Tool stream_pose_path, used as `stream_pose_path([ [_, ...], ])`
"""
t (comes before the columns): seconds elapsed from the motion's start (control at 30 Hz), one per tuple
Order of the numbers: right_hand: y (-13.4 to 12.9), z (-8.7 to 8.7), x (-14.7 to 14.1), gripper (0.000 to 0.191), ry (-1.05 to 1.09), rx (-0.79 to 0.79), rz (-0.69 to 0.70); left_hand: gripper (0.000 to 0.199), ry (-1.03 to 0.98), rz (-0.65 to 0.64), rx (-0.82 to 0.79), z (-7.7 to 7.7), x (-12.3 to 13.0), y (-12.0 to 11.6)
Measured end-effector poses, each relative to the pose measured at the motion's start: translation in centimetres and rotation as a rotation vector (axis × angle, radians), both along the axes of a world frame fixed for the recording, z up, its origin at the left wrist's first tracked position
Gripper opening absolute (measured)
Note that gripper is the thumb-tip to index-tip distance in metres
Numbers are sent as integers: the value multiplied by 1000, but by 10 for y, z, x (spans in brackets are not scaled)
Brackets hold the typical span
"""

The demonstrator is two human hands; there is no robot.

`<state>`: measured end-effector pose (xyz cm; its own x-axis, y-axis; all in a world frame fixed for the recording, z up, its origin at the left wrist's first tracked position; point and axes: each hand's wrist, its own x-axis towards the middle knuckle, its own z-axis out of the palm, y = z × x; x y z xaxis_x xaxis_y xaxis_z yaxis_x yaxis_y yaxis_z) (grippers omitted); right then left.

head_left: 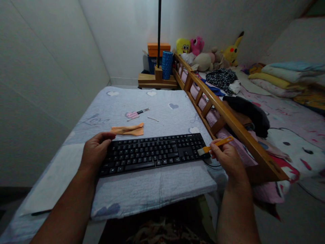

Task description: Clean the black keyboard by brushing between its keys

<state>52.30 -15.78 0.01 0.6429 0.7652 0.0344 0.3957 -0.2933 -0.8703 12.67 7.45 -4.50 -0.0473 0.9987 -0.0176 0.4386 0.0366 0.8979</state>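
Observation:
A black computer keyboard (149, 152) lies on the cloth-covered table, slightly slanted. My left hand (98, 149) is closed on its left end, the thumb near the upper left corner. In my right hand (225, 154) is a small brush (207, 149) with a yellow-orange handle, pinched between thumb and fingers. Its pale bristles rest at the number keys on the keyboard's right end; whether they press on the keys I cannot tell. Behind the keyboard's left part lies a crumpled orange cloth (128, 129), close to my left fingertips.
Farther back lie tweezers (143, 111) and cotton swabs (153, 119). A wooden rail (220, 117) runs along the table's right side, near my right hand. Beyond it is a bed with clothes, folded bedding (286, 79) and plush toys. A cable (213, 165) hangs beside the keyboard.

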Motion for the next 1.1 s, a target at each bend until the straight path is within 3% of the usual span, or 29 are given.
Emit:
stream_pose_path([
  [0.17, 2, -11, -8, 36, 72, -61, 97, 33, -19, -13, 2, -1, 0, 1],
  [0.53, -20, -4, 26, 35, -266, -161, -134, 29, -13, -8, 21, -2, 0, 1],
  [0.7, -24, 0, 19, 37, -155, -89, -147, 30, -7, 6, 3, 0, 1, -1],
  [0.9, -11, -1, -6, 41, 75, 3, 35, 31, -13, 17, -14, 3, 3, -2],
  [1.0, -8, -5, -5, 38, 35, -32, 42, 32, -9, 28, -32, 3, 3, -2],
  [1.1, -13, -7, 6, 39, -70, -80, -48, 31, -10, 18, -24, 1, 2, -1],
])
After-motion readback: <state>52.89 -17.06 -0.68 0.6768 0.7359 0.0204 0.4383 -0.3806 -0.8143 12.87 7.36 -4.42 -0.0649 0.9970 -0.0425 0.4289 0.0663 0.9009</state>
